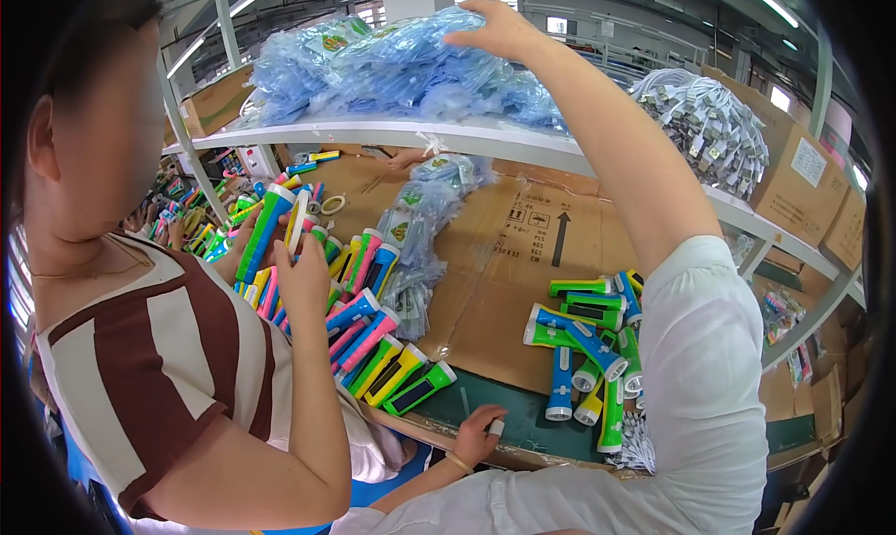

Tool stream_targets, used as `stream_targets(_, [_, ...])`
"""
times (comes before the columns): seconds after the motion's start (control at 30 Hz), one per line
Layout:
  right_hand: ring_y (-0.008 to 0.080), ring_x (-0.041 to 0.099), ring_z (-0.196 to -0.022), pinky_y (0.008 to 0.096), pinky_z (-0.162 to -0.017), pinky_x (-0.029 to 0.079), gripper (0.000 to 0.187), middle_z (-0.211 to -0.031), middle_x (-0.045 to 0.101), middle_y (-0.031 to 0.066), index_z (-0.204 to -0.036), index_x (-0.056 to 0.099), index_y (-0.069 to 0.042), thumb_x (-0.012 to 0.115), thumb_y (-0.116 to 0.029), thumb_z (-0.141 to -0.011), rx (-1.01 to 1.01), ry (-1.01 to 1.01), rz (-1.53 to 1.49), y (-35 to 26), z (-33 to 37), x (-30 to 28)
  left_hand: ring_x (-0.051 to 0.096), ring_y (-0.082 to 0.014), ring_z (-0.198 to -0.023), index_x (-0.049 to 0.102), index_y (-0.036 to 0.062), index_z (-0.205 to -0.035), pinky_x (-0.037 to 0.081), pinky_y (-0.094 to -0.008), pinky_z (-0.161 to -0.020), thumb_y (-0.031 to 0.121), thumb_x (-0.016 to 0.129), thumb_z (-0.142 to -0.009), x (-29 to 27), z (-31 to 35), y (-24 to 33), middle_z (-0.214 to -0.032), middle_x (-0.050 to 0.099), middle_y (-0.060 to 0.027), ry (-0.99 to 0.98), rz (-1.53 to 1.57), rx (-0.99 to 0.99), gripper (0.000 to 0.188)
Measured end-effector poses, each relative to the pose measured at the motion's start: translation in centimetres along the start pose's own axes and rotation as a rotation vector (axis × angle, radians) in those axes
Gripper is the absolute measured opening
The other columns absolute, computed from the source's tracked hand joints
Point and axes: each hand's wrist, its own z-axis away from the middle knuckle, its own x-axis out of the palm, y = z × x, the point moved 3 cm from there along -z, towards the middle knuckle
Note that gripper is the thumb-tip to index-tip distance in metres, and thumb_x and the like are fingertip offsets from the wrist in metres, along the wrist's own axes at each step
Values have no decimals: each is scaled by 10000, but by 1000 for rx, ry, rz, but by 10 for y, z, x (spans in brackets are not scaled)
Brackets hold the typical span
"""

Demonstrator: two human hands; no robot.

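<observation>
My right hand (495, 29) is raised to the shelf, its thumb and fingers round the edge of a heap of clear bluish plastic bags (392, 64). How many bags it grips is hidden. Low at the table's front edge rests my left hand (476, 434), fingers loosely apart and holding nothing; a white wrap shows on one finger. To its right lies a loose pile of flashlights (583, 339) in green, blue and yellow, beside a bundle of white cables (635, 442). More flashlights (406, 372) lie in a row to its left.
At left a co-worker in a striped top (168, 348) handles a blue-green flashlight (266, 232). More bags (411, 246) lie on the cardboard (485, 302) covering the table. White cables (705, 129) and a carton (803, 176) stand on the shelf (504, 138). Another person's hand (406, 159) shows beneath it.
</observation>
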Motion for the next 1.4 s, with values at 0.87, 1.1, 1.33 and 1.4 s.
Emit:
stream_targets(0.87, [351, 412, -1412, 618, -1139, 293, 834, -1563, 395, 156, -1466, 490, -208, 745, -498, -727, 223, 74, 342, -32, -2, 36, 674, -311, -965, 686, 13, -1082, 542, -347, -861, -85, 632, -832, 0, 3, -2, -1053, 677, -154, 47, 2, 62, 274])
stream_targets(1.1, [332, 414, -1416, 659, -1112, 309, 830, -1580, 373, 123, -1476, 482, -297, 759, -609, -757, -153, -151, 631, -98, -23, 84, 644, -379, -1071, 668, 44, -1147, 529, -390, -938, -84, 601, -764, -5, 8, -5, -1137, 661, -188, -16, 23, 13, 410])
stream_targets(1.33, [367, 708, -900, 437, -790, 559, 491, -965, 727, 221, -1022, 700, 15, 627, -464, -945, -147, 114, 166, -50, -61, 43, 661, -337, -1004, 679, 2, -1089, 532, -367, -896, -100, 605, -788, -1, 3, -2, -1085, 672, -173, 4, 42, 54, 326])
stream_targets(1.4, [455, 652, -1039, 492, -897, 522, 541, -1041, 691, 282, -1027, 710, 10, 633, -511, -903, -79, 248, 102, -13, -67, 22, 662, -333, -997, 679, 4, -1089, 532, -364, -896, -101, 603, -783, 3, -4, 4, -1066, 673, -171, -30, 61, 57, 333])
